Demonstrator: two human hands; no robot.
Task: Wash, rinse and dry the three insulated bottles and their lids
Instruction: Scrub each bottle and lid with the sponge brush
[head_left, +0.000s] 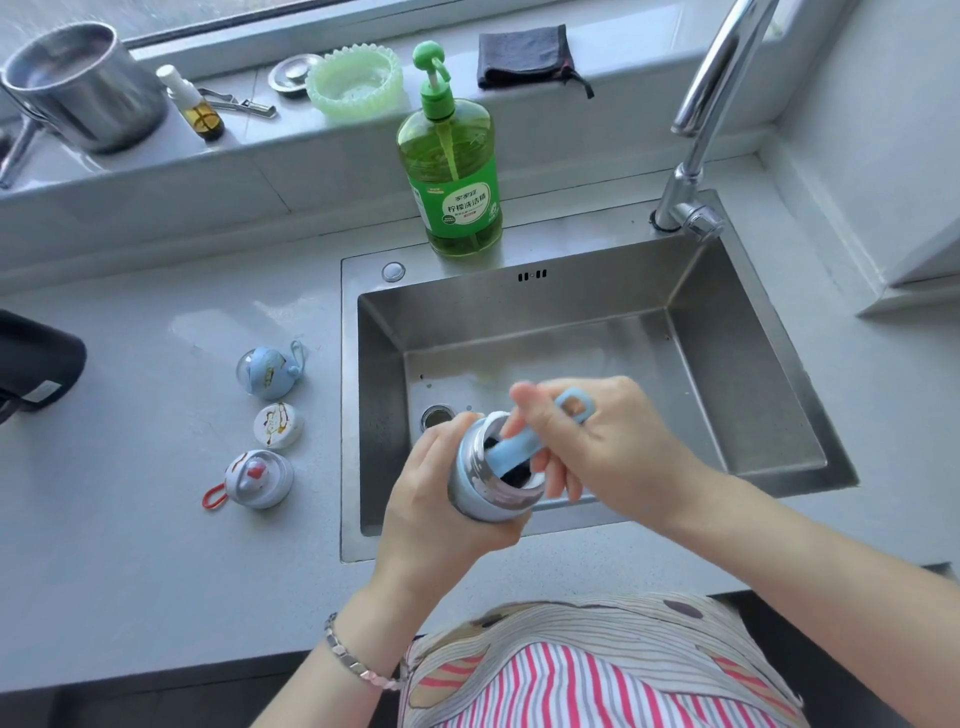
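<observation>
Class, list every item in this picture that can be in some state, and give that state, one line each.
bottle: lid off, tilted, held above the sink
left hand: grips the bottle
right hand: grips the brush handle
brush: goes down into the bottle's mouth
three lids: off, lying on the counter
faucet: no water running
soap bottle: upright, mostly full
cloth: folded on the sill

A pale grey countertop (130, 519) is being shown, with a steel sink (519, 312) set into it. Just left of the sink, three lids are being kept in a column: a blue lid (270, 370), a white lid (278, 426) and a grey lid (258, 479). A green soap bottle (453, 176) is being stood upright at the sink's back edge.
</observation>
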